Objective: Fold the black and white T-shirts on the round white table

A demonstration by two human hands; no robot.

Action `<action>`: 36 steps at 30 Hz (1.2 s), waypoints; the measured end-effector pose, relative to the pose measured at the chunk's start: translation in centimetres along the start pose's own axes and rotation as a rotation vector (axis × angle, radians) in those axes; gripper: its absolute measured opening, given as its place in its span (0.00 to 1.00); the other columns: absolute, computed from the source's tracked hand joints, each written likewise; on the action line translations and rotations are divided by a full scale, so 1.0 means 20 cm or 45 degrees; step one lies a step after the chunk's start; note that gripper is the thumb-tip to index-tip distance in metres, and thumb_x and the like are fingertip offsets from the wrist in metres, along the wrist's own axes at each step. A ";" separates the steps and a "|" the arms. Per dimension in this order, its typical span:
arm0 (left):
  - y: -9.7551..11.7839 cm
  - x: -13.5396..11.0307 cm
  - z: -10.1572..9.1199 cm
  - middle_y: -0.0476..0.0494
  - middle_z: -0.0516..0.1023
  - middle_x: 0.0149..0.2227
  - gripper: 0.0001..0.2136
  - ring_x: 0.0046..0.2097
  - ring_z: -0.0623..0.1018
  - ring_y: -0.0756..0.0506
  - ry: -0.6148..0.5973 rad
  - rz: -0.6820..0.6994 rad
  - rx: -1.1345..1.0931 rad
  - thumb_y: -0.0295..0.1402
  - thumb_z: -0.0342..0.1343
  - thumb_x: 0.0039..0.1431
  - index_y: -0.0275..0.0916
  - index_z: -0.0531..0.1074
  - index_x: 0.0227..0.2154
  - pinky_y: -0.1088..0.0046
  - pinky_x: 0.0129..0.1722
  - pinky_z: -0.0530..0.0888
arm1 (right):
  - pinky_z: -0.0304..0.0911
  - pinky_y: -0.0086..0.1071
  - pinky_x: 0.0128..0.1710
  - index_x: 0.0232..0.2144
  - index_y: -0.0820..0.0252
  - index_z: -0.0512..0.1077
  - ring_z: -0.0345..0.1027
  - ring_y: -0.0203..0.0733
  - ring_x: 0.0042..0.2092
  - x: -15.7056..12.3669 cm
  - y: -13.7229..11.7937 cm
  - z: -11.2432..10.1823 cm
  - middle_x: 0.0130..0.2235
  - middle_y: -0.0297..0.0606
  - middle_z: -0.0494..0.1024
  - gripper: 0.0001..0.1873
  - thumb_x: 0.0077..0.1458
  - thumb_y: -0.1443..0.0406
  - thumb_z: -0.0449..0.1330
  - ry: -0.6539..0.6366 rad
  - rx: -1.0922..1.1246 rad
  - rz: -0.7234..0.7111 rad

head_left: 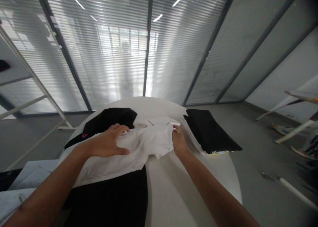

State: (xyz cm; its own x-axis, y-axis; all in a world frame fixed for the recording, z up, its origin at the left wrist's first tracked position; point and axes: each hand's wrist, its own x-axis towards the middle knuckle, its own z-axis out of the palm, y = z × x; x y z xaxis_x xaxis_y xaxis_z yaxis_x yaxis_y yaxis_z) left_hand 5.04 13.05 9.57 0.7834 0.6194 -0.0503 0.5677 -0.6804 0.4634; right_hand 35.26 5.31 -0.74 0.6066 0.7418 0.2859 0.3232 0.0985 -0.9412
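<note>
White Garment [151,139] in Hand at a Rounded Table [171,190]

At the near edge of the white table, dark cloth [111,197] spreads out below the frame, its lower end cut off; papers [37,174] sit at the left. Just beyond, the white garment lies lengthwise over the dark cloth, its right end in the person's grasp. The left hand [108,141] is spread wide over it, thumb well apart from the fingers and nothing gripped; whether the palm presses down cannot be told. The right hand [179,140] is curled closed on the garment's right edge, fingertips partly hidden.

The work appears partway along: to the right, a black folded bundle [211,131] lies flat with straight edges, while the white garment is creased and uneven, its arranging seemingly unfinished. Past the left hand is more black cloth [111,116] with a small pink mark; the white garment hides whether it joins the nearer piece. Blur obscures the white garment's far edge. Farthest off, glass panels with blinds [124,65] stand behind the table, whatever lies beyond them indistinct.
</note>
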 end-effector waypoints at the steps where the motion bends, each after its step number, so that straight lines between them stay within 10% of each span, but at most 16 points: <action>1: 0.02 -0.02 0.03 0.40 0.68 0.53 0.34 0.54 0.68 0.36 0.000 0.031 0.080 0.54 0.62 0.43 0.46 0.68 0.53 0.59 0.53 0.65 | 0.67 0.39 0.36 0.43 0.59 0.67 0.72 0.47 0.37 0.00 0.00 0.00 0.37 0.43 0.77 0.17 0.54 0.57 0.54 0.044 -0.016 -0.004; 6: 0.09 -0.08 0.22 0.40 0.70 0.47 0.27 0.52 0.67 0.33 -0.129 0.184 0.348 0.54 0.67 0.34 0.43 0.74 0.37 0.53 0.54 0.60 | 0.63 0.41 0.48 0.41 0.58 0.69 0.67 0.45 0.46 -0.03 -0.04 0.00 0.43 0.43 0.72 0.13 0.55 0.60 0.53 0.095 -0.180 -0.150; 12: 0.03 -0.04 0.22 0.44 0.75 0.35 0.11 0.42 0.74 0.40 -0.166 0.209 0.217 0.42 0.51 0.61 0.42 0.73 0.30 0.61 0.48 0.63 | 0.62 0.40 0.43 0.41 0.58 0.73 0.65 0.45 0.39 -0.04 -0.09 -0.04 0.38 0.43 0.71 0.14 0.54 0.64 0.53 0.108 -0.505 -0.216; 16: 0.02 -0.01 0.05 0.48 0.74 0.31 0.13 0.34 0.74 0.43 0.152 0.001 -0.040 0.44 0.46 0.64 0.42 0.68 0.30 0.68 0.36 0.65 | 0.61 0.37 0.37 0.48 0.58 0.70 0.67 0.43 0.32 -0.06 -0.13 -0.04 0.30 0.35 0.73 0.19 0.55 0.62 0.53 0.072 -0.505 -0.088; 21: 0.01 0.06 -0.10 0.52 0.67 0.24 0.15 0.29 0.69 0.46 0.757 -0.140 -0.185 0.46 0.47 0.63 0.42 0.64 0.26 0.71 0.30 0.63 | 0.63 0.41 0.48 0.67 0.53 0.50 0.72 0.45 0.47 -0.12 -0.17 -0.03 0.49 0.42 0.76 0.35 0.57 0.63 0.51 -0.318 -0.275 -0.203; 24: -0.01 0.11 -0.13 0.53 0.65 0.23 0.15 0.28 0.67 0.47 0.931 -0.184 -0.269 0.47 0.47 0.62 0.42 0.65 0.26 0.72 0.29 0.62 | 0.56 0.50 0.57 0.69 0.52 0.40 0.60 0.54 0.61 -0.19 -0.18 0.01 0.62 0.47 0.65 0.46 0.56 0.54 0.57 -0.566 -0.488 -0.425; 28: -0.05 0.15 -0.11 0.52 0.66 0.24 0.15 0.29 0.68 0.47 1.046 -0.241 -0.273 0.46 0.46 0.62 0.42 0.65 0.26 0.72 0.29 0.63 | 0.45 0.57 0.61 0.69 0.56 0.40 0.45 0.64 0.67 -0.24 -0.15 0.08 0.66 0.55 0.56 0.57 0.48 0.44 0.63 -0.453 -0.952 -0.492; 36: -0.16 0.19 -0.07 0.51 0.66 0.22 0.18 0.28 0.68 0.48 1.044 -0.330 -0.184 0.47 0.44 0.63 0.40 0.65 0.24 0.73 0.28 0.62 | 0.59 0.42 0.51 0.58 0.54 0.65 0.68 0.52 0.50 -0.16 -0.15 0.04 0.48 0.43 0.76 0.26 0.57 0.61 0.58 -0.414 -1.146 -0.472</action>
State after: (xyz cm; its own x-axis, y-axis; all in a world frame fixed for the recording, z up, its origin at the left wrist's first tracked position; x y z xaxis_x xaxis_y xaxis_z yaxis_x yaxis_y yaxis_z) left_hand 5.84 17.99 9.10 0.1731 0.8724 0.4570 0.6218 -0.4567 0.6362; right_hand 31.83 3.28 0.95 0.1748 0.9229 0.3429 0.9566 -0.0767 -0.2812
